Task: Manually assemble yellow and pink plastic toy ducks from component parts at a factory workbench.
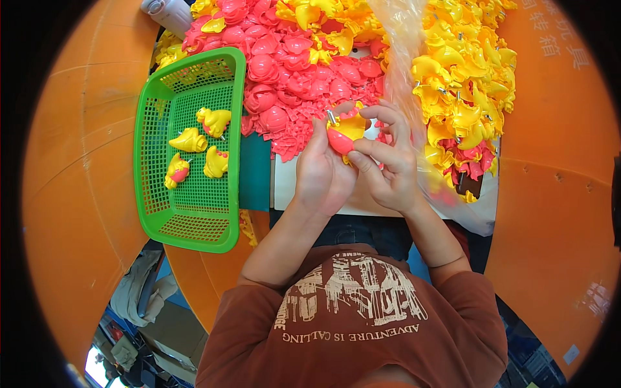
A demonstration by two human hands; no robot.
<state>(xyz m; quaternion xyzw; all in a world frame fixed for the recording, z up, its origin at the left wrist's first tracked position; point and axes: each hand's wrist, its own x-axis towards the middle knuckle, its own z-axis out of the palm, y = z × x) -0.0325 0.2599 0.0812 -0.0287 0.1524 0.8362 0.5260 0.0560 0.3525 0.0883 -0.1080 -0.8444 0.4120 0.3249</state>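
Plastic, pink and yellow: heaps of it across the table, and both hands are up over the near edge of the pile.
Left hand: fingers curled, thumb and fingertips clamped on the lower, pink end of a small toy piece.
Right hand: closed on the same piece from the other side, index finger arched over the top, thumb pressing the pink part.
Toy piece: held between the two hands, just above the white board; yellow shell on top, pink shell underneath, a small metal pin poking out at its upper left.
Long axis: runs slantwise, from the pin at upper left down toward the pink tip at lower right, as far as I can tell.
Which hand is nearer: both touch it; the left holds it from below, the right wraps more of it from above.
Pink heap: directly beyond the hands, touching distance.
Yellow heap: to the right, partly under a clear plastic bag.
Green basket: well to the left of the left hand, four yellow-and-pink pieces lying in it, apart from one another.
Orange tubs: curving round both sides of the table.
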